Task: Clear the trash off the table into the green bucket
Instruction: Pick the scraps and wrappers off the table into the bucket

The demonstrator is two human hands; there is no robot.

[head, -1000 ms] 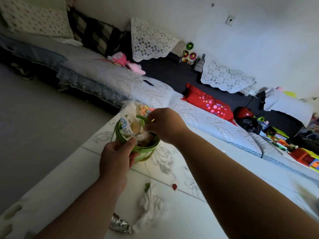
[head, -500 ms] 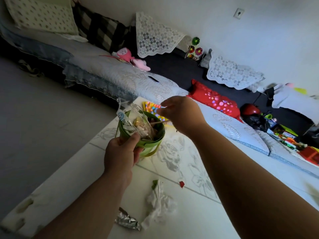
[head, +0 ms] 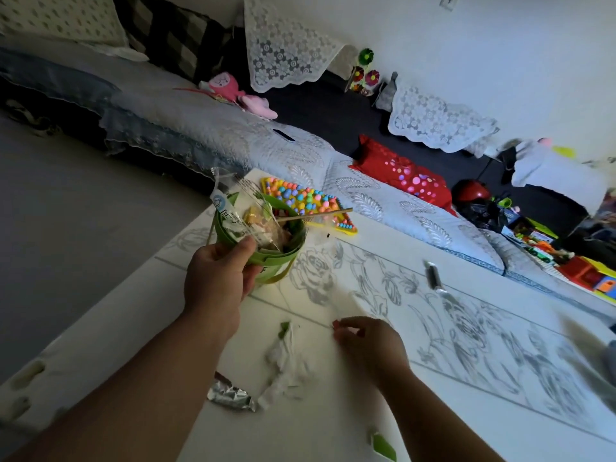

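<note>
The green bucket [head: 280,258] stands on the white table [head: 466,378] near its far left corner, stuffed with clear wrappers and a wooden stick [head: 316,215] that juts out to the right. My left hand [head: 220,278] grips the bucket's near rim. My right hand [head: 370,341] is down on the table with fingertips pinched on a small red scrap [head: 336,325]. A crumpled white tissue [head: 286,361], a silver foil wrapper [head: 230,395] and a green scrap [head: 383,446] lie on the table near me.
A colourful bead-covered star toy [head: 313,201] lies behind the bucket. A small dark object [head: 433,275] rests on the table to the right. A sofa [head: 233,135] with a red cushion [head: 403,178] runs along the table's far side, toys piled at the right.
My right hand left the bucket, with the stick now resting in it, and came down to the red scrap on the table. My left hand stayed on the bucket.
</note>
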